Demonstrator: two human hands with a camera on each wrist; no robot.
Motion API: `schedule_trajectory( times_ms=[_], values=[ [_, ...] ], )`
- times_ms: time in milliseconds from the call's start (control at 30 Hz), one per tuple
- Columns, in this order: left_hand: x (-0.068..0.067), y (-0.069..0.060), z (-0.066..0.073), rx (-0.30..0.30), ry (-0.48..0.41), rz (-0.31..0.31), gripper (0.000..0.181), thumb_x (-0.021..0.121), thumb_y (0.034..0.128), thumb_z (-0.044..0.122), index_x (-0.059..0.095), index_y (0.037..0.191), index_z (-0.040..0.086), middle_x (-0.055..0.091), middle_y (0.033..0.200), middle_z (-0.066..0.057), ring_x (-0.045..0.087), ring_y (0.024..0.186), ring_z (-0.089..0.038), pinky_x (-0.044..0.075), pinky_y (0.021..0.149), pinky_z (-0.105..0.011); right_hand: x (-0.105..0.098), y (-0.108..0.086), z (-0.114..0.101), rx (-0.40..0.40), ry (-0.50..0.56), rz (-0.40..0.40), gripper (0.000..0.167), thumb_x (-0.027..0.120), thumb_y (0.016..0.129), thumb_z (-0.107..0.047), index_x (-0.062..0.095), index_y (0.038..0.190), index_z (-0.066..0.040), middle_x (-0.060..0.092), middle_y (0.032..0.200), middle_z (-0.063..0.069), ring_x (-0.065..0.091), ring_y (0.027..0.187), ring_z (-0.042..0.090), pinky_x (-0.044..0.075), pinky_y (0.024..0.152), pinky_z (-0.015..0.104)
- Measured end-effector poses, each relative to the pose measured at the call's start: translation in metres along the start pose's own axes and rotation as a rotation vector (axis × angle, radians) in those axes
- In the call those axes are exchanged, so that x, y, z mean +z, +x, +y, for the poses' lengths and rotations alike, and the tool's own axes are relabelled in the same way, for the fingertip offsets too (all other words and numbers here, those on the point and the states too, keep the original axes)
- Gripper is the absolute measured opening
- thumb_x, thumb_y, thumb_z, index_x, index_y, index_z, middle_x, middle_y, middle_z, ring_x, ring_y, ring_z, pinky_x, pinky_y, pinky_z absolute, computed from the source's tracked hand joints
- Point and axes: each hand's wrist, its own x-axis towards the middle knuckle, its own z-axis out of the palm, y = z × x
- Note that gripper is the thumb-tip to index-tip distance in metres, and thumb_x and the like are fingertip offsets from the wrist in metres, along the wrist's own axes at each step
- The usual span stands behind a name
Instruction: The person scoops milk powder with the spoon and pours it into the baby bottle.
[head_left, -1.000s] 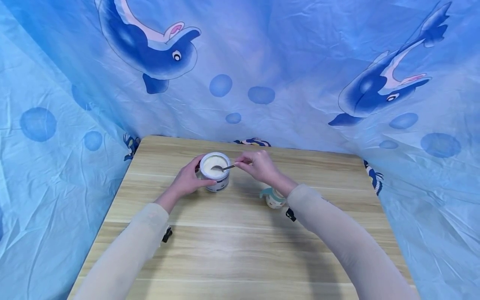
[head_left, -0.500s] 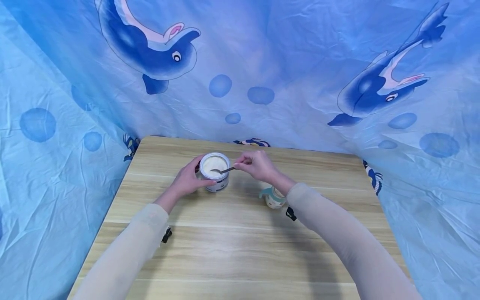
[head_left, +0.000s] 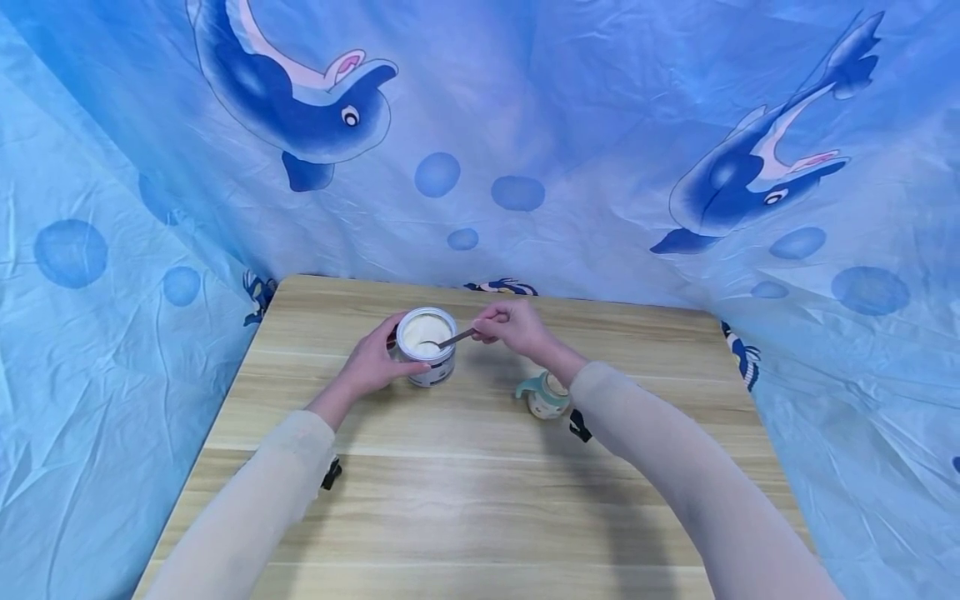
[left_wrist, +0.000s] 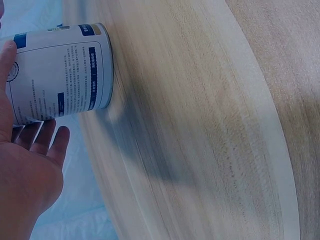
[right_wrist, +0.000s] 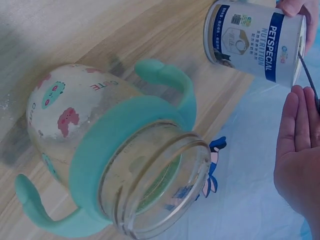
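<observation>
A white can [head_left: 431, 372] with an open top stands on the table, pale powder [head_left: 424, 331] inside it. My left hand [head_left: 372, 363] grips the can from its left side, thumb across the front; the left wrist view shows fingers round the can [left_wrist: 60, 75]. My right hand [head_left: 517, 327] pinches the handle of a dark spoon [head_left: 457, 337], whose bowl lies in the powder near the right of the opening. Below the right wrist is a lidless clear bottle [head_left: 547, 406] with teal handles, seen large in the right wrist view as a bottle [right_wrist: 85, 120].
Black clips or small black objects lie on the wooden table [head_left: 450, 517]: one [head_left: 332, 473] beside the left sleeve, one [head_left: 580, 426] by the right sleeve. A blue curtain [head_left: 585, 108] printed with dolphins rises behind the table and hangs down both sides.
The spoon's bowl has shifted a little within the powder, toward the front of the can, and its handle slants more. The left hand keeps its grip; the whole head view has shifted slightly.
</observation>
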Motion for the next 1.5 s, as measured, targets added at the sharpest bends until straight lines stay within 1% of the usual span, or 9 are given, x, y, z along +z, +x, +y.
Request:
schedule_trajectory(
  times_ms=[100, 367, 433, 567, 667, 733, 900, 1233, 1500],
  values=[
    [0.0, -0.001, 0.0, 0.001, -0.003, -0.001, 0.11, 0.099, 0.0745, 0.046, 0.039, 0.164, 0.021, 0.052, 0.159, -0.011, 0.049, 0.146, -0.037, 0.037, 0.122, -0.061, -0.001, 0.003, 0.001, 0.013, 0.021, 0.019, 0.01, 0.073, 0.1, -0.001, 0.076, 0.106, 0.007, 0.08, 0.095, 0.02, 0.078, 0.097, 0.041, 0.065, 0.091, 0.05],
    [0.0, 0.0, -0.003, 0.017, -0.019, 0.0, 0.108, 0.099, 0.075, 0.045, 0.04, 0.163, 0.021, 0.054, 0.158, -0.01, 0.05, 0.145, -0.036, 0.038, 0.122, -0.06, -0.003, 0.005, 0.0, -0.006, -0.007, 0.044, 0.012, 0.074, 0.1, -0.003, 0.076, 0.107, 0.006, 0.08, 0.098, 0.019, 0.079, 0.096, 0.036, 0.065, 0.091, 0.048],
    [0.0, 0.0, -0.003, 0.019, -0.023, 0.0, 0.109, 0.099, 0.0748, 0.046, 0.04, 0.163, 0.021, 0.054, 0.158, -0.011, 0.05, 0.145, -0.036, 0.038, 0.122, -0.06, -0.003, 0.005, -0.001, -0.021, -0.035, 0.049, 0.011, 0.074, 0.1, -0.004, 0.076, 0.106, 0.005, 0.08, 0.097, 0.018, 0.08, 0.091, 0.03, 0.066, 0.088, 0.043],
    [0.0, 0.0, -0.004, 0.017, -0.028, -0.002, 0.109, 0.098, 0.0749, 0.047, 0.04, 0.163, 0.022, 0.053, 0.158, -0.011, 0.05, 0.145, -0.037, 0.038, 0.122, -0.061, -0.003, 0.004, -0.001, -0.072, -0.149, 0.063, 0.011, 0.076, 0.1, -0.008, 0.077, 0.105, 0.002, 0.081, 0.096, 0.016, 0.078, 0.083, 0.019, 0.066, 0.081, 0.039],
    [0.0, 0.0, -0.003, 0.013, -0.026, -0.001, 0.108, 0.098, 0.0754, 0.047, 0.04, 0.163, 0.023, 0.053, 0.158, -0.01, 0.05, 0.145, -0.036, 0.039, 0.122, -0.06, -0.003, 0.003, -0.003, -0.112, -0.236, 0.08, 0.011, 0.077, 0.1, -0.012, 0.078, 0.104, -0.002, 0.081, 0.094, 0.012, 0.076, 0.082, 0.019, 0.063, 0.075, 0.035],
    [0.0, 0.0, -0.003, 0.013, -0.02, -0.002, 0.108, 0.097, 0.0761, 0.048, 0.039, 0.164, 0.022, 0.052, 0.159, -0.011, 0.05, 0.146, -0.037, 0.039, 0.122, -0.06, -0.002, 0.002, -0.005, -0.128, -0.266, 0.09, 0.011, 0.077, 0.1, -0.014, 0.079, 0.104, -0.004, 0.081, 0.093, 0.009, 0.075, 0.081, 0.018, 0.059, 0.07, 0.031],
    [0.0, 0.0, -0.004, 0.003, -0.023, -0.004, 0.108, 0.097, 0.0762, 0.048, 0.039, 0.164, 0.023, 0.052, 0.159, -0.009, 0.049, 0.146, -0.036, 0.039, 0.122, -0.059, -0.001, 0.002, -0.008, -0.151, -0.271, 0.106, 0.01, 0.078, 0.1, -0.015, 0.079, 0.103, -0.005, 0.081, 0.092, 0.005, 0.074, 0.08, 0.018, 0.056, 0.066, 0.025],
    [0.0, 0.0, -0.003, 0.008, -0.032, -0.001, 0.107, 0.098, 0.0761, 0.046, 0.041, 0.163, 0.023, 0.053, 0.159, -0.009, 0.05, 0.146, -0.036, 0.04, 0.122, -0.058, -0.004, 0.003, -0.011, -0.189, -0.248, 0.124, 0.008, 0.078, 0.099, -0.01, 0.079, 0.101, -0.002, 0.08, 0.092, 0.015, 0.073, 0.077, 0.016, 0.052, 0.063, 0.023],
    [-0.001, -0.001, -0.002, 0.012, -0.036, -0.01, 0.107, 0.098, 0.0757, 0.047, 0.041, 0.163, 0.023, 0.053, 0.159, -0.01, 0.05, 0.146, -0.036, 0.039, 0.122, -0.06, -0.007, 0.002, -0.013, -0.23, -0.278, 0.122, 0.007, 0.078, 0.099, -0.01, 0.079, 0.101, -0.003, 0.081, 0.091, 0.013, 0.073, 0.076, 0.015, 0.053, 0.063, 0.024]
  ],
)
